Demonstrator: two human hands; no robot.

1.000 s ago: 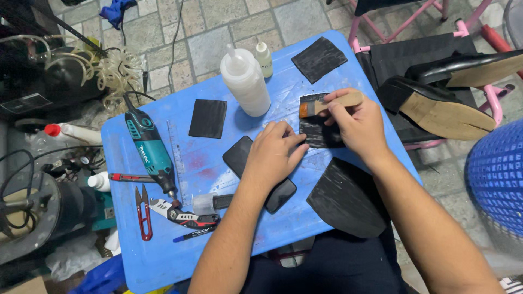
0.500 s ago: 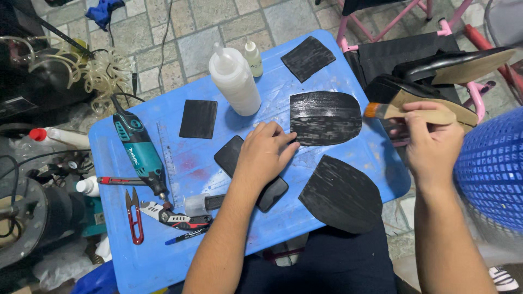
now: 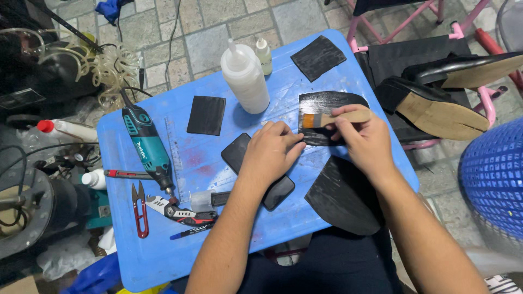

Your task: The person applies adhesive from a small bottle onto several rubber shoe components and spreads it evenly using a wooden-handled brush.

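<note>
While the right hand (image 3: 366, 142) keeps a closed grip on a small wooden-handled brush (image 3: 333, 118), its bristle end rests on the glossy black sole piece (image 3: 327, 103) lying on the blue tabletop (image 3: 163, 256). The left hand (image 3: 272, 152) holds nothing; its fingers lie flat, pinning that sole's near edge just left of the brush grip. Under the left wrist lies a dark phone (image 3: 278, 191); below the right hand's grip sits a second black sole piece (image 3: 343, 198). Above and left of the grip stands a white squeeze bottle (image 3: 245, 79), with a teal rotary tool (image 3: 147, 147) well apart to the left.
</note>
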